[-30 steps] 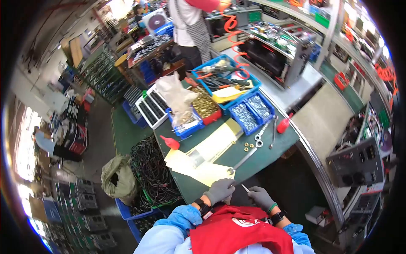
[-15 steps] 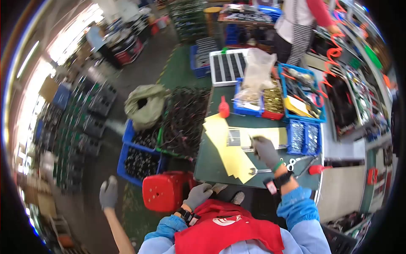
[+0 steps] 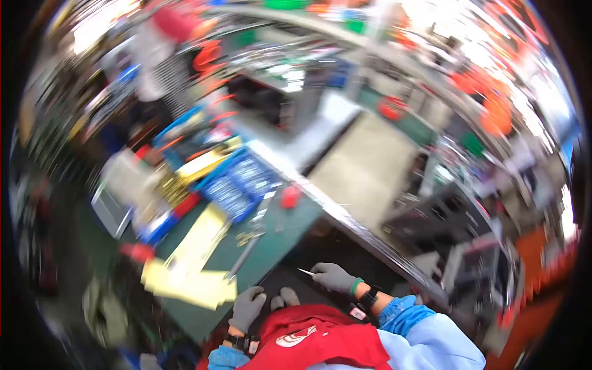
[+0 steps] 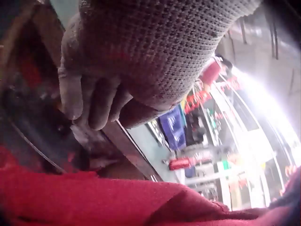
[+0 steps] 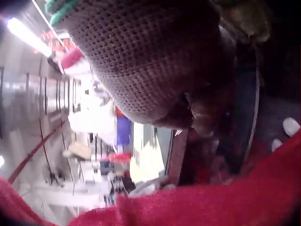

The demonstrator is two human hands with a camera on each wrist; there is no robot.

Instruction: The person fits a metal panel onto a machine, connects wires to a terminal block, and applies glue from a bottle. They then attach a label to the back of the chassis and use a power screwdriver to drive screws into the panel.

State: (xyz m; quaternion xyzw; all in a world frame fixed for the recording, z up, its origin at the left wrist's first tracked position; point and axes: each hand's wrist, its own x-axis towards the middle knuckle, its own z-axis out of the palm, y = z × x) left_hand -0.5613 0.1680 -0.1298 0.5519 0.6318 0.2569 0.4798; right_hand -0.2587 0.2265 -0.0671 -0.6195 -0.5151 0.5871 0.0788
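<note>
My right hand (image 3: pixel 335 277), in a grey knit glove, pinches a thin, pale, pointed tool (image 3: pixel 306 272) beyond the front edge of the green table (image 3: pixel 290 237). The tool's kind cannot be told. My gloved left hand (image 3: pixel 248 306) hangs near the table's front edge, by the yellow sheets (image 3: pixel 185 283). In the left wrist view the fingers (image 4: pixel 101 103) droop, loosely bent, above the red apron (image 4: pixel 117 197), with nothing seen between them. The right wrist view has the glove's back (image 5: pixel 141 61) in front, hiding the tool. A wrench (image 3: pixel 242 262) lies beside the sheets.
Blue trays of screws (image 3: pixel 231 188), a red bin of brass parts (image 3: pixel 185 203) and a red bottle (image 3: pixel 290 196) stand on the table. A metal rail (image 3: pixel 364 231) runs along the right, with grey metal cases (image 3: pixel 431 213) beyond it. Another person (image 3: pixel 157 68) stands at the back.
The head view has swung right and is blurred. My right hand has come back from over the yellow sheets to beyond the table's front edge. The left hand stays low before the apron.
</note>
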